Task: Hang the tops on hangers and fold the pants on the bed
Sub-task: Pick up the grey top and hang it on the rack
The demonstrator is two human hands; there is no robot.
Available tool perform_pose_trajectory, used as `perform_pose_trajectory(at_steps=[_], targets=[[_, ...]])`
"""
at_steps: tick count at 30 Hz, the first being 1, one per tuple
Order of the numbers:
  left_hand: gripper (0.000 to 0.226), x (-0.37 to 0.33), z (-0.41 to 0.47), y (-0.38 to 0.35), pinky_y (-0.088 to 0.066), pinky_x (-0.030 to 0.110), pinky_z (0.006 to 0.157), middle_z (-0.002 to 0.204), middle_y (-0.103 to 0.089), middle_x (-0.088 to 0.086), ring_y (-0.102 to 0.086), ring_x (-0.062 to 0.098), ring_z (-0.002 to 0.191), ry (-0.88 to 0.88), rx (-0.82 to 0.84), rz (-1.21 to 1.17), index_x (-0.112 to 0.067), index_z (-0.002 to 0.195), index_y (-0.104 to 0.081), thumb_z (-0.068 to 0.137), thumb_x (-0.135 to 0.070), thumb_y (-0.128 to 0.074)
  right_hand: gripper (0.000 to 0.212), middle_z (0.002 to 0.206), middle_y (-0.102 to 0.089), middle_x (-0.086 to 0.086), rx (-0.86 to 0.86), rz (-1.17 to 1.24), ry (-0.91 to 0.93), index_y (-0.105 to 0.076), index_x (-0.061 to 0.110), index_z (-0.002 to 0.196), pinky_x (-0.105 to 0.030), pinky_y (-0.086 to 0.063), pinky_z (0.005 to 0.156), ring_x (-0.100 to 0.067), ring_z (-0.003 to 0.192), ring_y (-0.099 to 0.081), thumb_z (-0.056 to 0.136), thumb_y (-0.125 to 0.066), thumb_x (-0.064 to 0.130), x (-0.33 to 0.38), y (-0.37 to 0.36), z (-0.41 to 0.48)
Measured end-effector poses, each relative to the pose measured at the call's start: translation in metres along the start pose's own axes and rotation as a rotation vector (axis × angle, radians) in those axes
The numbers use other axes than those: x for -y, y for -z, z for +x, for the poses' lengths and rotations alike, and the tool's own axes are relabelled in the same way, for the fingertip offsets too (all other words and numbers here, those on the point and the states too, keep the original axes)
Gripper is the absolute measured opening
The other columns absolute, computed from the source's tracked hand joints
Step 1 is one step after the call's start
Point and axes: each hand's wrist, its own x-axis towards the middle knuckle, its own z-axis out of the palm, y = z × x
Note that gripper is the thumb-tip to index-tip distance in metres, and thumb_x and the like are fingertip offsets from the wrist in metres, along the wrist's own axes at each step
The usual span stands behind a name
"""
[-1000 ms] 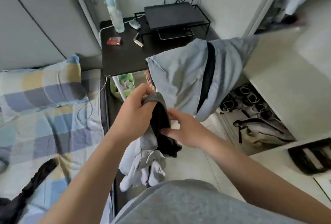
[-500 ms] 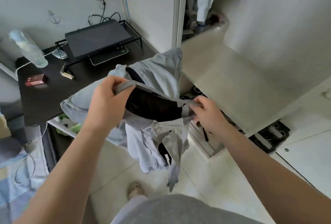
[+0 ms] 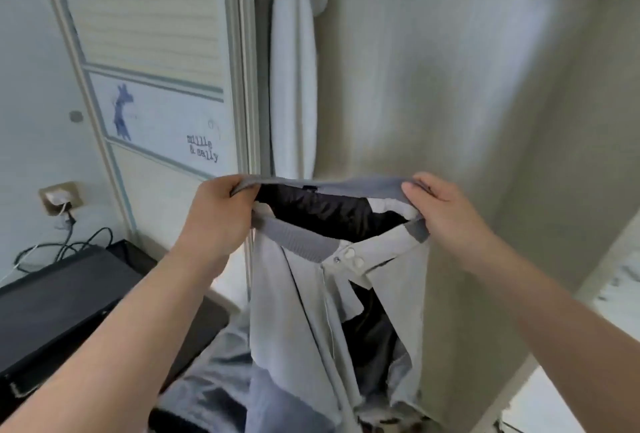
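Gripping the grey jacket (image 3: 304,301) at its ribbed collar with both hands: clamping the left end with the left hand (image 3: 221,214), fingers and thumb curled round the fabric, and pinching the right end with the right hand (image 3: 440,211), thumb lying on top. Stretching the collar roughly level between the two hands and exposing a black lining (image 3: 322,207) inside the neck opening. Letting the body of the jacket hang straight down below the hands, with the front placket and its pale snap buttons (image 3: 350,255) facing the camera and the lower folds running out of view at the bottom edge. Facing a wardrobe, with a beige door panel (image 3: 485,86) filling the right side behind the jacket and a pale garment (image 3: 294,69) hanging in the gap above the collar. Recording at left a sliding door (image 3: 156,17) with a slatted upper section, carrying a blue animal figure (image 3: 121,114) and printed writing (image 3: 202,149) reading "millie & sally". Noting low on the left wall a socket (image 3: 60,197), with dark cables (image 3: 69,245) dropping towards a black flat device (image 3: 69,294) lying beneath the left forearm.
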Motion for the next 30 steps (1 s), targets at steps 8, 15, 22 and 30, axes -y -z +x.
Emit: perform_pose_trajectory(at_steps=[8, 15, 22, 30], targets=[[0.027, -0.114, 0.151, -0.03, -0.059, 0.026, 0.054, 0.09, -0.064, 0.013, -0.06, 0.021, 0.072, 0.186, 0.321, -0.565, -0.002, 0.091, -0.067, 0.098, 0.011, -0.045, 0.008, 0.057, -0.037, 0.007, 0.046, -0.203, -0.054, -0.073, 0.031, 0.079, -0.016, -0.027, 0.04, -0.008, 0.044, -0.032, 0.081, -0.082, 0.03, 0.109, 0.053, 0.068], [0.024, -0.195, 0.215, -0.085, -0.054, 0.03, 0.063, 0.09, -0.065, 0.011, -0.061, 0.022, 0.074, 0.093, 0.472, -0.471, -0.005, 0.094, -0.067, 0.098, 0.005, -0.045, 0.023, 0.057, -0.047, 0.006, -0.175, -0.42, -0.056, -0.055, 0.016, 0.064, -0.019, -0.033, 0.05, -0.009, 0.053, -0.044, 0.083, -0.063, 0.006, 0.156, 0.089, 0.123], [0.016, -0.275, 0.265, -0.106, -0.043, 0.03, 0.073, 0.078, -0.061, 0.01, -0.058, 0.024, 0.077, -0.542, 0.315, -0.06, -0.009, 0.078, -0.066, 0.094, -0.011, -0.066, 0.023, 0.064, -0.057, -0.001, -0.391, -0.426, -0.025, -0.055, 0.02, 0.072, -0.028, -0.051, 0.05, -0.016, 0.056, -0.056, 0.084, -0.056, 0.0, 0.217, 0.157, 0.181], [0.016, -0.384, 0.272, -0.142, -0.038, 0.029, 0.063, 0.079, -0.061, 0.013, -0.058, 0.025, 0.078, -0.727, 0.191, 0.0, -0.007, 0.077, -0.065, 0.091, -0.013, -0.07, 0.012, 0.074, -0.068, -0.003, -0.198, -1.231, -0.076, -0.059, 0.019, 0.075, -0.022, -0.043, 0.054, -0.017, 0.063, -0.058, 0.08, -0.064, 0.009, 0.272, 0.21, 0.221]])
